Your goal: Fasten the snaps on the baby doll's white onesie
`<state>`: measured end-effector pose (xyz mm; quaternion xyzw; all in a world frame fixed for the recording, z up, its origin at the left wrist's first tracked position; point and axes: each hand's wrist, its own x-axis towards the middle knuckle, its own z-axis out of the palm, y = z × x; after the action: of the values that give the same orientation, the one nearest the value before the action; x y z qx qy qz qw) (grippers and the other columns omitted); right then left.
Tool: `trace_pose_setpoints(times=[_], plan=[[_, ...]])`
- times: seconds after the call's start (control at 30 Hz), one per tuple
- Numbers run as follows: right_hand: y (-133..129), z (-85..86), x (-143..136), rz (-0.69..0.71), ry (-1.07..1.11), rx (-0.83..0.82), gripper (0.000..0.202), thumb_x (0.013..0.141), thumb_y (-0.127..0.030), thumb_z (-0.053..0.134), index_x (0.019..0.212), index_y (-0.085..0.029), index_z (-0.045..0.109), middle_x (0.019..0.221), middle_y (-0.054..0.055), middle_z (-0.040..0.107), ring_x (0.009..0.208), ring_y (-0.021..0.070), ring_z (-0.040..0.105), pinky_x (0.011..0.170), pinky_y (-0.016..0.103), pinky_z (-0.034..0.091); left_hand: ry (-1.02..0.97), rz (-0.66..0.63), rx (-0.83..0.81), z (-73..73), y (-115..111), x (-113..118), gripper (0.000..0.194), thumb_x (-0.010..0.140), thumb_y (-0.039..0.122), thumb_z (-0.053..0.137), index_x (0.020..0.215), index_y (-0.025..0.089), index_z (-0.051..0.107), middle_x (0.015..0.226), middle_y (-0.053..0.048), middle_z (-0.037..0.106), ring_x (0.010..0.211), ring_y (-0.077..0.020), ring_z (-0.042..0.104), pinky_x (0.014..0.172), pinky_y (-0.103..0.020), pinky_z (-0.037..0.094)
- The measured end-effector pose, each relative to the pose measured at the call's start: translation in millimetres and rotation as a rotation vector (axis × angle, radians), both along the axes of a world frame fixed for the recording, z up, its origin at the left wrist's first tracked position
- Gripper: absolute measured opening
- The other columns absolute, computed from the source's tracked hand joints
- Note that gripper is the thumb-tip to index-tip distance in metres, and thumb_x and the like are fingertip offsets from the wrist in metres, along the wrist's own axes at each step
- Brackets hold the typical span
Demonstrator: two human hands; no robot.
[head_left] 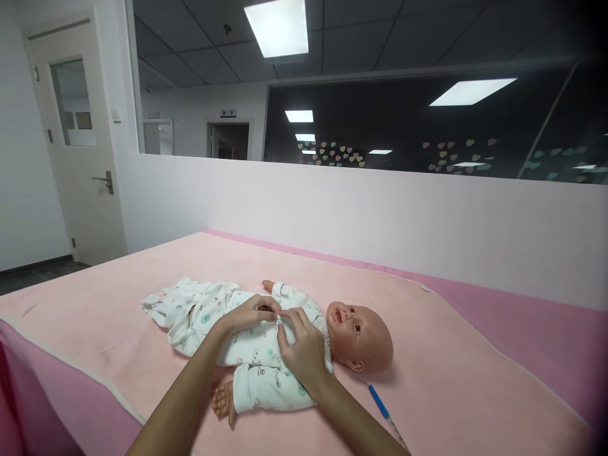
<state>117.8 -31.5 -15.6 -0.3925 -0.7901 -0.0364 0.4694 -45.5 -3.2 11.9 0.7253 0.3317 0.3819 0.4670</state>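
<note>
A baby doll [363,339] lies on its back with its head to the right, dressed in a white printed baby outfit [204,320]. Over its chest, my left hand [251,315] pinches a small fold of the outfit's front between thumb and fingers. My right hand [304,348] meets it there, thumb and fingertips closed on the same bit of cloth. Whether a fastener sits between the fingertips is too small to tell. The doll's hand [224,402] sticks out of the near sleeve, and its other hand [268,286] shows at the far side.
Below the doll's head lies a slim stick-like thing with a blue part [379,401], close to my right forearm. A pink padded sheet [475,380] covers the table. Behind it stands a white wall [380,215] with a window above, and a door [80,145] is at left.
</note>
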Motion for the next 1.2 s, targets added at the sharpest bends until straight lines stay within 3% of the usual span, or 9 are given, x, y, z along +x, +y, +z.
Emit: trace_pose_setpoints(times=[0.3,0.73,0.97,1.2], plan=[[1.5,-1.5,0.1,-0.001,0.016,-0.008,0.016,0.081,-0.019,0.045,0.094,-0.022,0.055,0.084,-0.001,0.058,0.070,0.0116,0.054,0.059,0.021,0.034,0.003,0.002,-0.034,4.8,-4.6,1.7,0.015,0.072,0.019,0.052,0.081,0.014,0.062,0.082,-0.003,0.059,0.083,-0.0157,0.050,0.078,-0.026,0.036],[1.0,-2.3,-0.8,-0.077,-0.046,0.003,0.021,0.088,-0.018,0.035,0.089,-0.021,0.055,0.080,-0.001,0.056,0.065,0.0104,0.052,0.055,0.022,0.030,0.011,0.086,-0.004,3.8,-8.0,3.7,0.016,0.074,0.024,0.053,0.082,0.013,0.062,0.079,-0.003,0.059,0.076,-0.0142,0.050,0.070,-0.024,0.036],[1.9,-5.2,-1.0,-0.084,-0.074,0.048,0.024,0.087,-0.013,0.033,0.089,-0.020,0.056,0.081,0.001,0.056,0.065,0.0098,0.053,0.055,0.021,0.033,-0.177,0.121,-0.100,0.9,-13.2,-13.6,0.021,0.074,0.032,0.058,0.083,0.013,0.058,0.079,-0.003,0.058,0.074,-0.0125,0.051,0.065,-0.021,0.036],[0.6,-4.0,0.1,-0.047,-0.037,0.051,0.025,0.084,-0.011,0.036,0.090,-0.021,0.059,0.082,0.001,0.058,0.066,0.0096,0.055,0.057,0.020,0.037,-0.059,0.162,-0.090,-1.4,-13.9,-30.4,0.025,0.075,0.037,0.058,0.083,0.013,0.059,0.058,0.003,0.047,0.051,-0.0064,0.033,0.049,-0.019,0.024]])
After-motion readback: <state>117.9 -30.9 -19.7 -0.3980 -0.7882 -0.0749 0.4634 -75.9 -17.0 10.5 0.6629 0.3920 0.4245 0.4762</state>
